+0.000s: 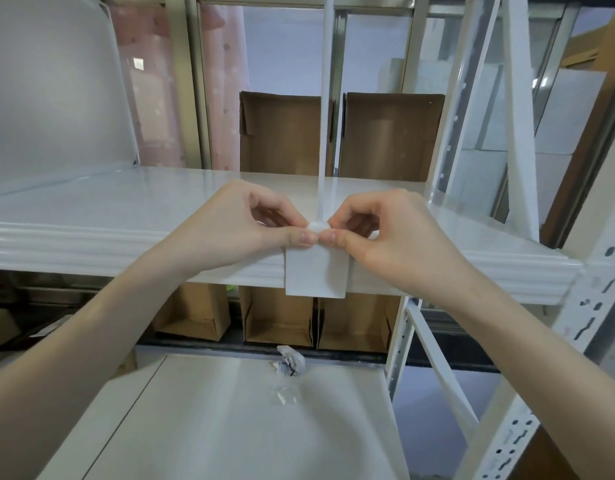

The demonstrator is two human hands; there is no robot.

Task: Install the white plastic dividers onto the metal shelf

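Observation:
A white plastic divider (pixel 326 98) stands upright, edge-on to me, on the white metal shelf (pixel 126 216) near its middle. Its flat white front tab (pixel 316 271) hangs over the shelf's front lip. My left hand (pixel 250 223) and my right hand (pixel 385 230) meet at the divider's base, thumb and forefinger of each pinching a small white piece (pixel 318 226) just above the tab. Another white divider (pixel 53 84) stands at the far left of the same shelf.
Open cardboard boxes (pixel 389 136) stand behind the shelf, and more (pixel 278 320) sit below it. A lower white shelf (pixel 212 427) carries a crumpled plastic bag (pixel 288 365). A perforated white upright (pixel 593 306) rises on the right.

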